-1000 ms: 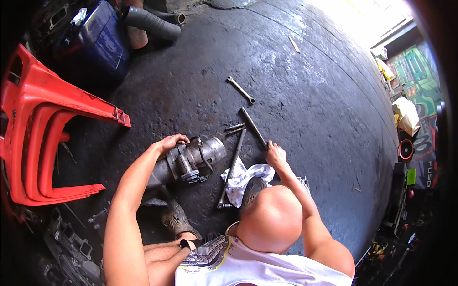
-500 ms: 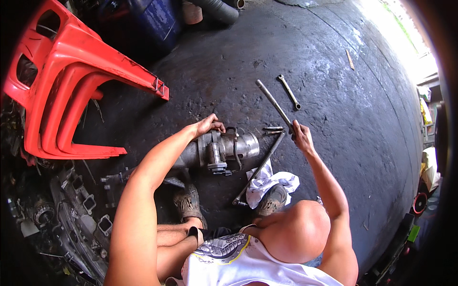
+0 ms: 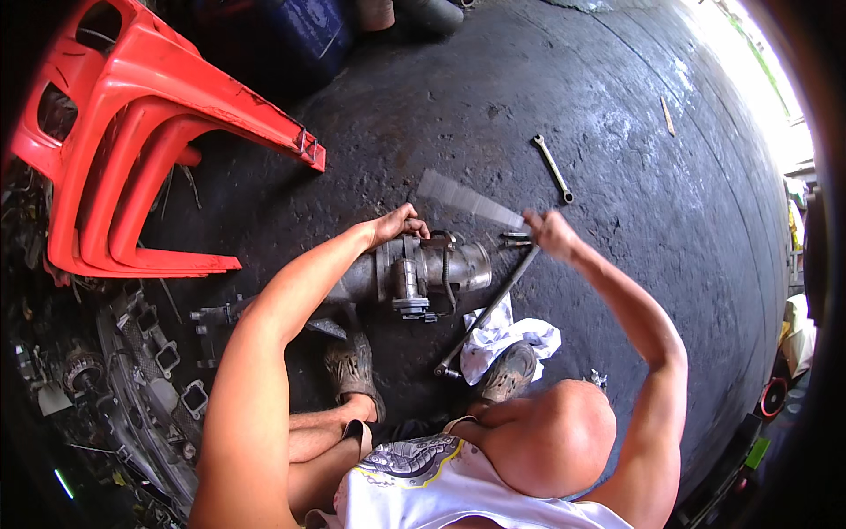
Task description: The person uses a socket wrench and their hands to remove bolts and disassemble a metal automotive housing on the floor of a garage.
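Observation:
A grey metal pipe assembly [image 3: 359,280], with a clamp-like flange and a small valve unit on it, lies in front of my feet. My left hand [image 3: 398,226] is closed at its far upper edge, fingers curled by the flange; what lies under the fingertips is partly hidden. To the right, my right hand [image 3: 551,234] is wrapped round a straight metal bar [image 3: 471,203]. That bar is smeared by motion, its free end pointing left beyond the pipe. A long dark-handled ratchet-like tool [image 3: 493,309] rests beside the pipe's open end, with small metal pieces [image 3: 517,238] near its tip.
A combination wrench [image 3: 552,167] lies on the dark floor farther out. White cloth [image 3: 520,339] is bunched near my right shoe. Stacked red plastic chairs [image 3: 115,176] stand at the left, above a heap of metal parts [image 3: 145,379]. A blue drum [image 3: 291,44] is behind.
The bar in my right hand has swung leftward toward the pipe and now blurs. My left hand keeps its place at the pipe assembly. The whole view has shifted slightly.

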The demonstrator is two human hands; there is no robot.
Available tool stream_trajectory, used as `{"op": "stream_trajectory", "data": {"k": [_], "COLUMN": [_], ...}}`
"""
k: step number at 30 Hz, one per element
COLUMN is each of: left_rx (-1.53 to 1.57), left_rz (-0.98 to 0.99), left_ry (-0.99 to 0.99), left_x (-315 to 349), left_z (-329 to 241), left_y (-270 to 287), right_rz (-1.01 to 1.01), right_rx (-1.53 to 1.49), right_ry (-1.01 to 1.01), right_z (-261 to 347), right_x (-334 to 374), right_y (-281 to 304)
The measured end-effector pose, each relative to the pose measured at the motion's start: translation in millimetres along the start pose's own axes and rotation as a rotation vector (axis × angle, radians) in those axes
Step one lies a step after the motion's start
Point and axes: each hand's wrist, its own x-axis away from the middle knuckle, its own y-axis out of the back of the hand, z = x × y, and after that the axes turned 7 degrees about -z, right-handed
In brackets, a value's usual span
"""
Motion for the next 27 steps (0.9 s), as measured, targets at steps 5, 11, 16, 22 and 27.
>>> {"op": "stream_trajectory", "data": {"k": [5, 11, 16, 22, 27], "left_rx": [-0.067, -0.044, -0.098, 0.122, 0.035], "left_rz": [0.015, -0.041, 0.033, 0.061, 0.073], "left_ry": [-0.193, -0.148, -0.287, -0.005, -0.180], "left_x": [1.4, 2.6, -8.1, -0.7, -15.8], "left_z": [13.0, 19.5, 18.1, 13.7, 3.9], "left_y": [8.1, 9.8, 10.5, 0.9, -1.8], "right_rz": [0.000, 0.110, -0.008, 0.156, -0.231], "right_rx": [0.072, 0.262, 0.054, 0.130, -0.147], "right_ry": [0.107, 0.131, 0.033, 0.172, 0.156], "right_z": [5.5, 39.4, 20.9, 26.0, -26.7], "right_x": [-22.2, -8.5, -26.5, 7.0, -29.4], "right_y": [0.5, -17.0, -5.1, -24.8, -4.2]}}
